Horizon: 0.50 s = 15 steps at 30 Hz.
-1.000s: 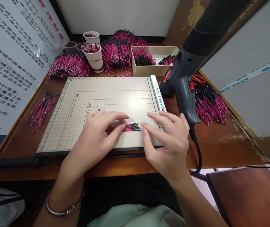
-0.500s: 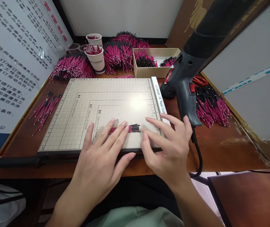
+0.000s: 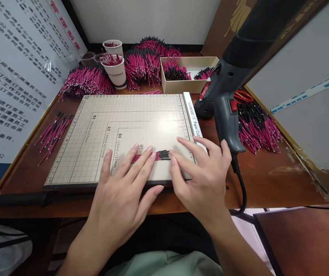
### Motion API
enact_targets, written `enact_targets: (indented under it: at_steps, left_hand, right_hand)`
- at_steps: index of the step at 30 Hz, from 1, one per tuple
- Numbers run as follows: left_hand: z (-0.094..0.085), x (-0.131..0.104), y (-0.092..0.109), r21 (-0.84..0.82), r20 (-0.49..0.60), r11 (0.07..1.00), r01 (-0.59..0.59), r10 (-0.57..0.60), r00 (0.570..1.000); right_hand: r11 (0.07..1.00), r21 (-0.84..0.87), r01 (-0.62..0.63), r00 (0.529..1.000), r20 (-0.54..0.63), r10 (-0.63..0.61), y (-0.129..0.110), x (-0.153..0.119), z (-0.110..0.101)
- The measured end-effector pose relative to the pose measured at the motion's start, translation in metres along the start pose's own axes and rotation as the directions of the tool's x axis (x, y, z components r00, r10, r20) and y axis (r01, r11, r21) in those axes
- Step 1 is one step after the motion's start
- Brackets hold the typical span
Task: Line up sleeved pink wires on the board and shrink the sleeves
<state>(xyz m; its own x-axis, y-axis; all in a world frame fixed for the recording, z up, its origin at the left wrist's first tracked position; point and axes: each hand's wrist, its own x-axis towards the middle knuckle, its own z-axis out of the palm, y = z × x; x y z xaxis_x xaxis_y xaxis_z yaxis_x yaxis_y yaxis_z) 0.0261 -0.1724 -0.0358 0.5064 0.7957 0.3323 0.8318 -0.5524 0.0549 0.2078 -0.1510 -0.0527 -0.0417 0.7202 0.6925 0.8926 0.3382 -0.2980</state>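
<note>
A small row of pink wires with black ends lies crosswise on the beige paper cutter board. My left hand rests flat over the wires' pink part, fingers spread, hiding their left portion. At the black tips on the right is my right hand. Its thumb and index fingertips are close together there; whether a wire is between them is too small to tell. The other right fingers are spread above the board's right side.
A heat gun stands at the right, beside a wire pile and red-handled scissors. Behind the board are paper cups, wire heaps and an open box. Loose wires lie left.
The view has shifted slightly. My right thumb and index fingertips have come a little nearer the black wire tips. My left hand stays on the wires.
</note>
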Motion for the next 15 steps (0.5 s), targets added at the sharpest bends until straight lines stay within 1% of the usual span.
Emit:
enact_targets:
  at_steps: [2, 3, 7, 8, 11, 15]
  left_hand:
    - [-0.0006, 0.0002, 0.0002, -0.005, 0.004, 1.000, 0.003, -0.003, 1.000]
    - [-0.0009, 0.0002, 0.0003, -0.008, 0.008, 1.000, 0.005, -0.005, 1.000]
    - [-0.0019, -0.0001, 0.0003, -0.023, 0.013, 1.000, 0.006, -0.006, 1.000]
    - [-0.0020, -0.0002, 0.0002, -0.026, 0.010, 1.000, 0.006, -0.005, 1.000]
    - [-0.0016, -0.0008, -0.0002, -0.031, 0.006, 1.000, 0.000, 0.000, 1.000]
    - [-0.0009, -0.0013, -0.0003, -0.037, 0.005, 0.999, -0.003, 0.003, 1.000]
  right_hand:
    - [1.000, -0.002, 0.011, 0.999, 0.047, -0.011, -0.0001, 0.0006, 0.0003]
    - [1.000, 0.008, 0.010, 0.999, 0.041, -0.010, 0.0000, 0.0008, 0.0003]
    - [0.998, 0.068, 0.004, 0.996, -0.094, 0.003, 0.0009, 0.0001, 0.0007]
    - [0.997, 0.080, 0.016, 0.994, -0.107, -0.008, 0.0011, -0.0002, 0.0008]
    - [0.995, 0.084, 0.062, 0.995, -0.083, -0.055, 0.0015, -0.0010, 0.0006]
    - [0.996, 0.073, 0.050, 0.997, -0.058, -0.046, 0.0015, -0.0010, -0.0002]
